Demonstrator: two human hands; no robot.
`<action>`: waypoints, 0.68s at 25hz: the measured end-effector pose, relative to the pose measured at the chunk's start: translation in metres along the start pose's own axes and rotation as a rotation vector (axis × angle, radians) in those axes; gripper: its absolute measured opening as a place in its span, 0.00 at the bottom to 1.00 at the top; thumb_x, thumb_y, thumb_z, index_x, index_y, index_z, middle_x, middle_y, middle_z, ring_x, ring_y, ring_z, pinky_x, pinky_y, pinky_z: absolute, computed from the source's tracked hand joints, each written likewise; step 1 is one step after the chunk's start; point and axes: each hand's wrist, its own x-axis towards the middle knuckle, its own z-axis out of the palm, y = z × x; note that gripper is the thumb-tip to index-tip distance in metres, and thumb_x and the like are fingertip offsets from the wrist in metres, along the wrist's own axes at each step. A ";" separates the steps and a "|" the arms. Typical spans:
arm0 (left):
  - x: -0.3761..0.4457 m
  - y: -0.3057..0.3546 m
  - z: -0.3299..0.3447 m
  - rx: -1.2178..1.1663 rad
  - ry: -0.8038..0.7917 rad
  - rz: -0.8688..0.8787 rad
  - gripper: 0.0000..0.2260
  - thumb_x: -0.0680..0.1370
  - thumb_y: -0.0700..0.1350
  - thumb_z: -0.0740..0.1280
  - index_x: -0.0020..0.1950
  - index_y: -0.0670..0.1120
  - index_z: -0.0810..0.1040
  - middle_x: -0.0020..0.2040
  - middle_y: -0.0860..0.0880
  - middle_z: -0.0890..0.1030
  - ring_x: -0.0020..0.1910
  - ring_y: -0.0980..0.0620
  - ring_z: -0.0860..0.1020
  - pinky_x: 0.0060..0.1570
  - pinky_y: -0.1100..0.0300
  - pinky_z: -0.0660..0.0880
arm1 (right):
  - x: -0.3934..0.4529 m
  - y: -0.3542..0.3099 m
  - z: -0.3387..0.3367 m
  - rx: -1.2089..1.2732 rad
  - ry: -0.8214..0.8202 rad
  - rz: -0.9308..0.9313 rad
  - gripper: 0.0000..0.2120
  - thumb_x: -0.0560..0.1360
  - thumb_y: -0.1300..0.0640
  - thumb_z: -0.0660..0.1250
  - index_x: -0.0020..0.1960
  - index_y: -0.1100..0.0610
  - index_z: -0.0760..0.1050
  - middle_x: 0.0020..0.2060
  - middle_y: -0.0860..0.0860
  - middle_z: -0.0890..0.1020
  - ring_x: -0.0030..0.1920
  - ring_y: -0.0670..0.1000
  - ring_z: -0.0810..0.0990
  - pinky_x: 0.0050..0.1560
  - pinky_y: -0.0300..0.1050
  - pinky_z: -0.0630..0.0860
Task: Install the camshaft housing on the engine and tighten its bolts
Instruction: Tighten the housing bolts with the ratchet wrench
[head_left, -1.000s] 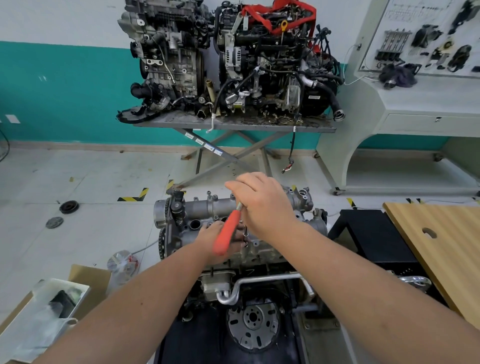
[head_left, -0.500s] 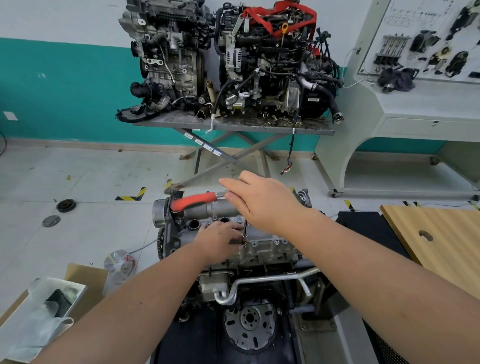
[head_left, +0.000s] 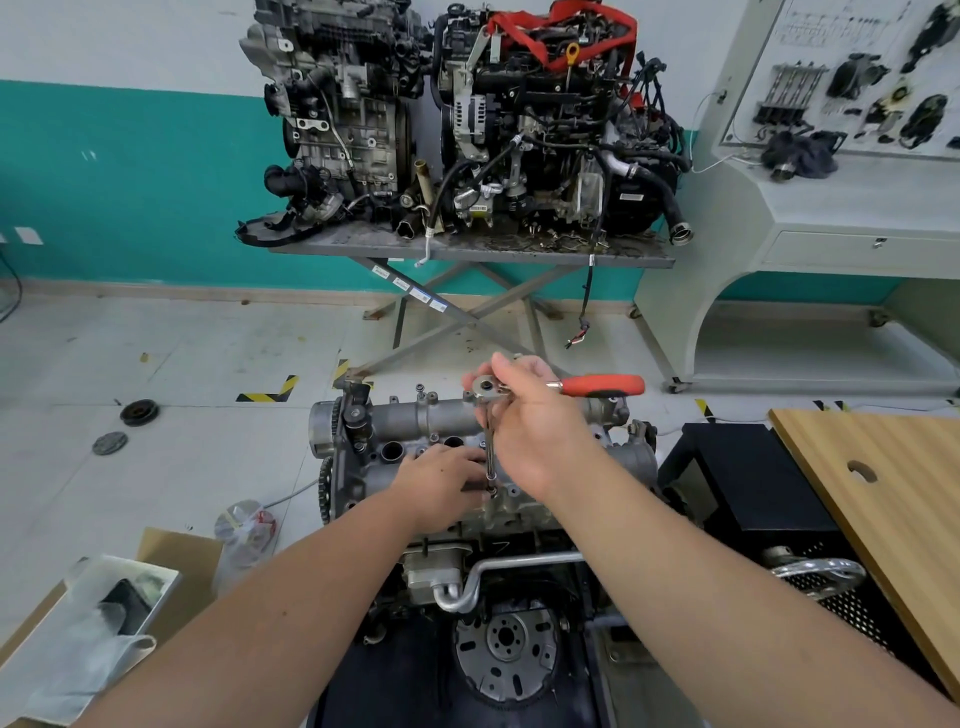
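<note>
Ratchet (head_left: 524, 387) upright on camshaft housing (head_left: 441, 418), extension running down to bolt (head_left: 491, 488) on near edge. My right hand (head_left: 535, 421) grasps ratchet head, orange handle pointing right. My left hand (head_left: 441, 486) curls round extension's lower end, steadying it. Housing sits atop engine (head_left: 488, 519) before me.

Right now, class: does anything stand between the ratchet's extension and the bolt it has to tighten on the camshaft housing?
Nothing visible does. The right hand grips the ratchet at its head, and the extension drops straight to the bolt on the camshaft housing. The left hand lies beside the extension's lower end, not under it.
</note>
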 end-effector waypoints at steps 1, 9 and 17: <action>0.000 0.000 0.000 0.002 0.006 0.002 0.11 0.80 0.57 0.64 0.61 0.61 0.80 0.69 0.64 0.71 0.67 0.49 0.67 0.68 0.40 0.62 | -0.002 0.008 -0.002 -0.167 -0.011 -0.142 0.11 0.81 0.54 0.63 0.41 0.46 0.78 0.41 0.44 0.83 0.48 0.50 0.79 0.46 0.43 0.77; 0.000 0.000 0.003 0.006 0.055 -0.024 0.17 0.80 0.55 0.65 0.67 0.51 0.77 0.66 0.51 0.77 0.67 0.46 0.73 0.66 0.50 0.70 | 0.016 0.007 -0.029 -1.492 -0.148 -1.231 0.19 0.70 0.73 0.71 0.59 0.62 0.82 0.56 0.57 0.83 0.54 0.62 0.80 0.49 0.58 0.79; -0.002 0.003 -0.003 -0.031 0.070 0.118 0.10 0.81 0.51 0.64 0.59 0.55 0.82 0.65 0.57 0.78 0.65 0.53 0.74 0.67 0.53 0.68 | 0.009 -0.017 -0.042 -1.680 -0.481 -1.078 0.25 0.80 0.49 0.56 0.74 0.59 0.69 0.60 0.59 0.75 0.54 0.59 0.75 0.52 0.55 0.74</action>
